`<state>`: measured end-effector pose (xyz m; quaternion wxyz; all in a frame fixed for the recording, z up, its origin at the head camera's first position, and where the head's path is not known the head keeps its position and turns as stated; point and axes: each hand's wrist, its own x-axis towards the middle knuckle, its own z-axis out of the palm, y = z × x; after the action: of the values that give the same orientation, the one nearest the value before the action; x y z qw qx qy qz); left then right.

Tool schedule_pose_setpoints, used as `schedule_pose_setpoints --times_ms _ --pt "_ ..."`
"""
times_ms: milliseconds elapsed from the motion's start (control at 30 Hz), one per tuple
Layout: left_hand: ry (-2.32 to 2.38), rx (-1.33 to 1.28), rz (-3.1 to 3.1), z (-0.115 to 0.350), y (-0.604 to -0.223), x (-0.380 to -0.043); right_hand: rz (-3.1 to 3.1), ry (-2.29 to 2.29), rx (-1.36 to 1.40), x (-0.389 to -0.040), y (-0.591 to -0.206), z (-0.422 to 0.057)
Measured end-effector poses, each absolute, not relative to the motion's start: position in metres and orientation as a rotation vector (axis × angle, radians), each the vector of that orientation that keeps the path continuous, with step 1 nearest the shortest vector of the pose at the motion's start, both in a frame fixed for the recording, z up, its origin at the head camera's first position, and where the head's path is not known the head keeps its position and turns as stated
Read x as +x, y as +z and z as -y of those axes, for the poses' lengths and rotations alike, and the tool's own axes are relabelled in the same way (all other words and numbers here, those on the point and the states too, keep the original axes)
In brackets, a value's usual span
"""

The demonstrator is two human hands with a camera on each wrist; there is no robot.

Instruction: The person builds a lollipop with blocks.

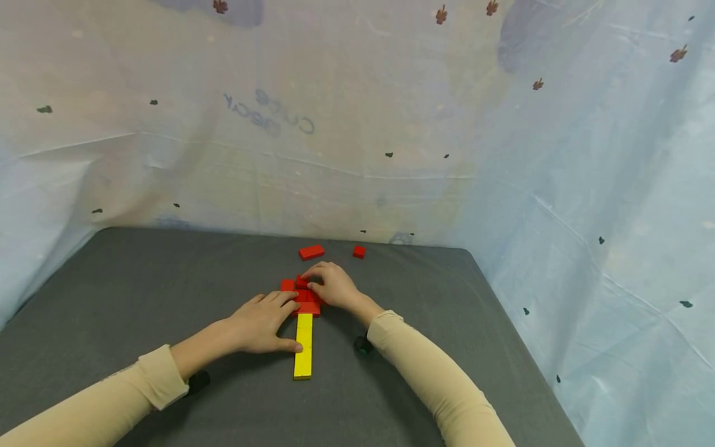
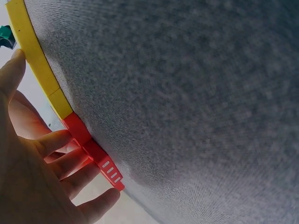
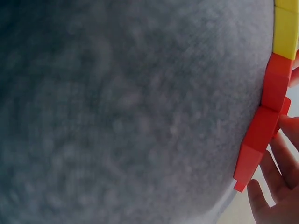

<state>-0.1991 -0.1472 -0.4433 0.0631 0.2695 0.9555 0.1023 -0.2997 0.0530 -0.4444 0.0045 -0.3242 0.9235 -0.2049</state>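
Observation:
Red blocks (image 1: 307,308) lie grouped on the dark grey table, and a straight strip of yellow blocks (image 1: 303,363) extends from them toward the person. My left hand (image 1: 259,324) lies along the left side, its extended fingers touching the red group and its thumb at the yellow strip. At the group's far end, my right hand (image 1: 336,287) pinches a small red block (image 1: 300,282) between thumb and fingers, which partly cover it. The left wrist view shows a red block with slots (image 2: 111,171) at the group's outer edge.
Beyond the group lie a loose red rectangular block (image 1: 311,252) and a smaller red block (image 1: 359,252). A printed curtain (image 1: 335,155) hangs behind the table (image 1: 139,279) and along its right side.

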Motion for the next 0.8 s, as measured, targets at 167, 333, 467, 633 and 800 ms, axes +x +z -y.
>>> schedule_pose_setpoints --times_ms 167,333,467,633,800 --pt "0.313 0.816 -2.884 0.1468 -0.4419 -0.1985 -2.888 -0.614 -1.033 -0.3012 -0.4456 -0.0516" --pt "0.315 0.824 -2.887 0.1466 -0.4417 -0.1984 -2.872 -0.607 -1.054 -0.3019 -0.4452 -0.0513" --pt "0.313 0.821 -2.885 0.1467 -0.4421 -0.199 -2.857 -0.603 -1.061 -0.3014 -0.4443 -0.0523" --pt "0.301 0.811 -2.888 0.1474 -0.4436 -0.1998 -2.842 -0.6 -1.098 -0.3002 -0.4441 -0.0533" --pt "0.309 0.815 -2.888 0.1481 -0.4456 -0.1991 -2.843 -0.6 -1.11 -0.2995 -0.4453 -0.0541"
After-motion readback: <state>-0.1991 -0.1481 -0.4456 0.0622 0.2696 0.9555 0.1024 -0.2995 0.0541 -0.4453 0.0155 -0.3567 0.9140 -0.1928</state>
